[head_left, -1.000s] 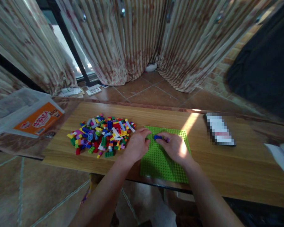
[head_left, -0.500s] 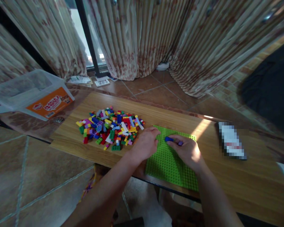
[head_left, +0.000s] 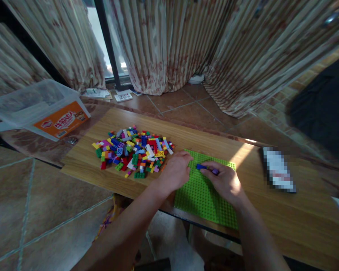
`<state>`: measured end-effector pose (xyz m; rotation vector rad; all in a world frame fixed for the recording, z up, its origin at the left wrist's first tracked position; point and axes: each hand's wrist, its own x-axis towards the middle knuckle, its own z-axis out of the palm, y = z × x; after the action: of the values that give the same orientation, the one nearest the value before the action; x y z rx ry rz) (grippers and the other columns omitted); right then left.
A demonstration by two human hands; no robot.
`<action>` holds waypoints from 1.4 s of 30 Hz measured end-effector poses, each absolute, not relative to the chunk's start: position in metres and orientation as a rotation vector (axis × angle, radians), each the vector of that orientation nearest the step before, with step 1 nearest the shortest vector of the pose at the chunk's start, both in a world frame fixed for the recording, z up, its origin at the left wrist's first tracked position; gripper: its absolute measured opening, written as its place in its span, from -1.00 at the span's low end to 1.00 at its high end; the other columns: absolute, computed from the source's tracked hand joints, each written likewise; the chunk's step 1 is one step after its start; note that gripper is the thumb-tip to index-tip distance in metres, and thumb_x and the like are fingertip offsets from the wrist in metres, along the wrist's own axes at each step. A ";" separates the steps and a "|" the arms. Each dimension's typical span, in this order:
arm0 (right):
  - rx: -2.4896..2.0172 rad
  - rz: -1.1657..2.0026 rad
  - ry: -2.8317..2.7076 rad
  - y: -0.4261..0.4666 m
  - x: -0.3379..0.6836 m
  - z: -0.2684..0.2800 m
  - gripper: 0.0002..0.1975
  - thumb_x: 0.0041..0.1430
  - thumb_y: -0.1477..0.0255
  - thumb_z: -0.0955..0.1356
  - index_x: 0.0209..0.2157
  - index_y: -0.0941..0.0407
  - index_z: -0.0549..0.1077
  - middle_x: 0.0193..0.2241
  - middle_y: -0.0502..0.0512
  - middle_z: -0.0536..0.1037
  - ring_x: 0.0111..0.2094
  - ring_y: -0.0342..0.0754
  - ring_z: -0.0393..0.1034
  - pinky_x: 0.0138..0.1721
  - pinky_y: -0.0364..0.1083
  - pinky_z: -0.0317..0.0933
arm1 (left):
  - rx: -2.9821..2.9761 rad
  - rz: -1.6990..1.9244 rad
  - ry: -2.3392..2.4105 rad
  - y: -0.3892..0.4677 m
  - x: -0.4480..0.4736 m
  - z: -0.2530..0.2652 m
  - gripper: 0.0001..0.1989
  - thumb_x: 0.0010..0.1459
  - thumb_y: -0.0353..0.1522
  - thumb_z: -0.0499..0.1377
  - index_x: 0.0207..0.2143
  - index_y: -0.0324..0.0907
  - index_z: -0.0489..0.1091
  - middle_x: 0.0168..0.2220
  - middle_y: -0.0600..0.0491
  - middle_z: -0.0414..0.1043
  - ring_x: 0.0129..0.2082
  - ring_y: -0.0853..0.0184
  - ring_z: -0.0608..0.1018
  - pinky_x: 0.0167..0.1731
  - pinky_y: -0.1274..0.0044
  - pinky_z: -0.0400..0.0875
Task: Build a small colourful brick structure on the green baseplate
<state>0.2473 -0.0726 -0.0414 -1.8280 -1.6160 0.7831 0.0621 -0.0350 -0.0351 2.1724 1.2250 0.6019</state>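
A green studded baseplate (head_left: 203,203) lies on the wooden table under both hands. Over its upper part, my right hand (head_left: 225,181) pinches a blue toy brick (head_left: 199,166) between thumb and fingers. A purple brick (head_left: 215,171) shows among the same fingers. Whether the blue brick touches the studs, I cannot tell. My left hand (head_left: 175,170) is at the plate's upper left edge, its fingers curled together; anything inside them is hidden. Just left of that hand spreads a pile of loose multicoloured bricks (head_left: 134,149).
A clear plastic bin (head_left: 42,109) with an orange label stands at the far left. On the right of the wooden table (head_left: 260,195) lies a dark-edged, blurred-out item (head_left: 279,169). Papers (head_left: 123,96) lie beyond the table, below the curtains (head_left: 183,45).
The view has shifted slightly. The blue brick in my right hand has turned a little and shows more of its length. My left hand stays almost in place.
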 end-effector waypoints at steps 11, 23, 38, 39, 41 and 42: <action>-1.811 0.732 -1.595 -0.071 0.241 -0.040 -0.79 0.06 0.25 0.39 -0.30 0.01 0.62 -0.32 0.01 0.66 -0.33 -0.02 0.51 -0.18 -0.01 0.36 | 2.201 0.619 1.225 -0.036 0.063 -0.038 -0.75 0.09 -0.55 0.14 -0.16 -0.23 0.44 -0.06 -0.06 0.44 -0.01 0.22 0.47 0.09 0.38 0.36; -1.794 0.712 -1.658 -0.069 0.242 -0.041 -0.82 0.07 0.29 0.38 -0.30 -0.01 0.61 -0.28 -0.01 0.66 -0.27 0.00 0.52 -0.12 0.01 0.33 | 2.204 0.616 1.220 -0.035 0.063 -0.038 -0.76 0.09 -0.55 0.14 -0.17 -0.22 0.44 -0.07 -0.06 0.45 0.00 0.21 0.46 0.09 0.36 0.35; -1.846 0.656 -1.705 -0.066 0.240 -0.037 -0.85 0.03 0.34 0.39 -0.35 -0.02 0.62 -0.38 -0.03 0.65 -0.39 -0.04 0.48 -0.26 -0.04 0.31 | 2.208 0.621 1.212 -0.035 0.063 -0.038 -0.77 0.08 -0.56 0.14 -0.20 -0.22 0.45 -0.09 -0.06 0.45 0.00 0.21 0.46 0.09 0.37 0.35; -1.855 0.646 -1.705 -0.065 0.240 -0.036 -0.85 0.03 0.34 0.39 -0.36 -0.02 0.62 -0.39 -0.03 0.65 -0.39 -0.04 0.48 -0.27 -0.04 0.30 | 2.204 0.616 1.217 -0.035 0.063 -0.038 -0.77 0.08 -0.56 0.14 -0.20 -0.21 0.45 -0.09 -0.06 0.45 0.00 0.21 0.46 0.09 0.37 0.35; -1.867 0.632 -1.710 -0.065 0.238 -0.035 -0.86 0.03 0.34 0.39 -0.38 -0.02 0.62 -0.40 -0.02 0.65 -0.39 -0.04 0.49 -0.28 -0.04 0.30 | 2.203 0.614 1.221 -0.036 0.064 -0.037 -0.77 0.08 -0.55 0.14 -0.20 -0.21 0.44 -0.09 -0.06 0.45 0.00 0.21 0.46 0.09 0.36 0.35; -1.872 0.628 -1.714 -0.065 0.238 -0.035 -0.86 0.03 0.34 0.39 -0.38 -0.02 0.62 -0.39 -0.02 0.65 -0.39 -0.03 0.49 -0.28 -0.04 0.30 | 2.205 0.616 1.221 -0.036 0.064 -0.037 -0.77 0.09 -0.55 0.14 -0.20 -0.21 0.44 -0.09 -0.06 0.45 -0.01 0.21 0.47 0.09 0.36 0.35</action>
<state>0.2376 -0.0651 -0.0345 -1.8718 -1.7136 0.6280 0.0638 -0.0360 -0.0367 2.2046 1.2209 0.6157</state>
